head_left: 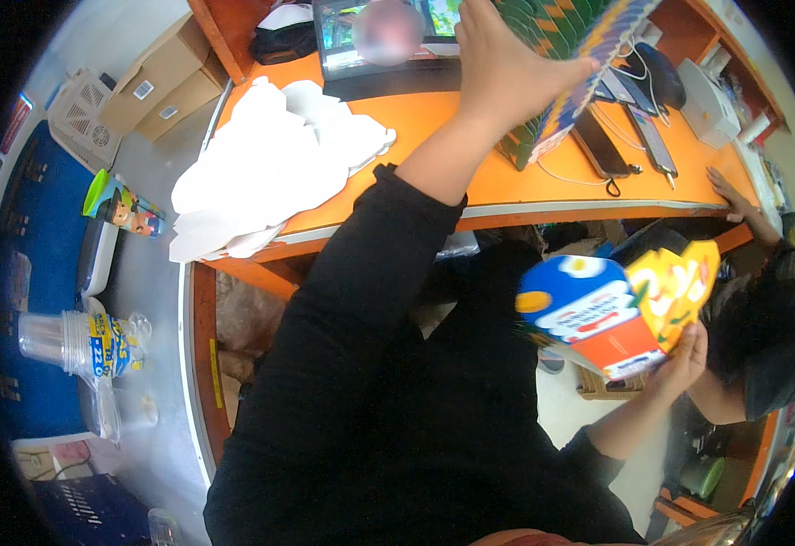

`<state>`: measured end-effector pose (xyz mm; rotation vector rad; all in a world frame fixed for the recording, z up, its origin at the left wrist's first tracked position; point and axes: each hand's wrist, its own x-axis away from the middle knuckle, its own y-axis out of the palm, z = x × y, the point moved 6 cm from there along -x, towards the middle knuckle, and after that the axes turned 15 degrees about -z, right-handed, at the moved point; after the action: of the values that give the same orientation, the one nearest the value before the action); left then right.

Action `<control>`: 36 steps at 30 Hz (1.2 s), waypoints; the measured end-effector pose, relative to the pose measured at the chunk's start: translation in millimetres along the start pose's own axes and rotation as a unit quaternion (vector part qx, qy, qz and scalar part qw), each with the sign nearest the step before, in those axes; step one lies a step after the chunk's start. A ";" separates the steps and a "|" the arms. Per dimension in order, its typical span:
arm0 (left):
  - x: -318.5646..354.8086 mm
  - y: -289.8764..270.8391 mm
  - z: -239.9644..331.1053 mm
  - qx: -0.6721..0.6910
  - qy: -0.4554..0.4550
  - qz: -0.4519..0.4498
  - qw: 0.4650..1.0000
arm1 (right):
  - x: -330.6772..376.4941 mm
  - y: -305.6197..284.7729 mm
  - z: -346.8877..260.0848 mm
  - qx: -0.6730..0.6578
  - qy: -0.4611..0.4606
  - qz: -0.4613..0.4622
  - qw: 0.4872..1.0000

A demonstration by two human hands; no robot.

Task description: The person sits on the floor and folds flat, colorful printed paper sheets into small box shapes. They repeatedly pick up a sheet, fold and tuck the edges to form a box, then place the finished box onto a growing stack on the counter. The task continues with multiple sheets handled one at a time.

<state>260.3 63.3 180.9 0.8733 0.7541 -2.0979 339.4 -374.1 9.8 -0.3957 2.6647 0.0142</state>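
A blurred round patch covers part of the screen at the top centre. The right hand at lower right is mostly hidden behind the colourful carton.

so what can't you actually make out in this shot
Head view only:
- Left hand on the green and orange patterned flat cardboard stack: fingertips cut off by the top edge.
- Right hand: fingers hidden behind the folded colourful cardboard box.
- Tablet screen: partly blurred.
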 end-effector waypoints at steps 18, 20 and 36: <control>195.6 -19.9 21.8 0.327 -0.243 -0.521 0.750 | 1.9 112.4 -22.5 0.064 0.015 -0.196 0.978; 242.6 -18.6 14.6 0.359 -0.328 -0.655 0.578 | -2.2 128.6 -25.2 0.111 -0.013 -0.242 0.964; 273.9 -10.1 6.0 0.492 -0.398 -0.463 0.620 | 43.4 242.5 -69.1 0.323 -0.151 -0.436 0.826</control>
<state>112.5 -44.0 -23.6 -0.2549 -0.7516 -3.4583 204.9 -158.6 40.4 -1.1914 1.7973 -0.9782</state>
